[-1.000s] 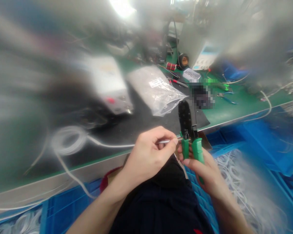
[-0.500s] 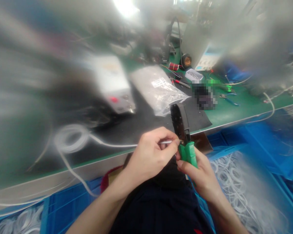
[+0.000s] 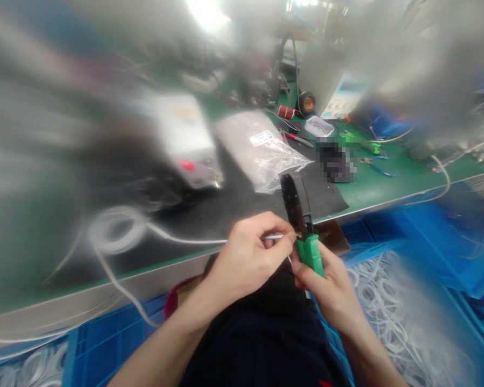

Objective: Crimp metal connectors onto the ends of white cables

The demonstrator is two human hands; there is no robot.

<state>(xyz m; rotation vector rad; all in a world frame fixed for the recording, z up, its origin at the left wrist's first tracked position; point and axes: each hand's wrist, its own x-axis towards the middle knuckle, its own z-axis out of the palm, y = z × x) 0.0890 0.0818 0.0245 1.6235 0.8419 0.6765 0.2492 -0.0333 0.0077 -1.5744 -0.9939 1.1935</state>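
My left hand (image 3: 255,248) pinches a thin white cable (image 3: 193,242) between thumb and fingers. The cable's end reaches the green-handled crimping pliers (image 3: 311,253) near the pivot. My right hand (image 3: 326,279) is wrapped round the green handles, with the black head of the pliers pointing up and slightly left. Fingertips of the left hand hide the exact spot where cable and tool meet. Leftward, the cable runs back to a loose white coil (image 3: 116,228) on the black mat (image 3: 210,217), at the bench's front edge.
On the bench lie a clear plastic bag (image 3: 254,148), a white box with a red light (image 3: 187,140), red-handled pliers (image 3: 298,140), a small tray of metal parts (image 3: 319,126) and blue-handled cutters (image 3: 379,167). Blue bins with coiled white cables (image 3: 383,301) stand below, right and left.
Hands, cable and pliers hold almost the same pose. The view has shifted very slightly, and the red light on the white box looks brighter.
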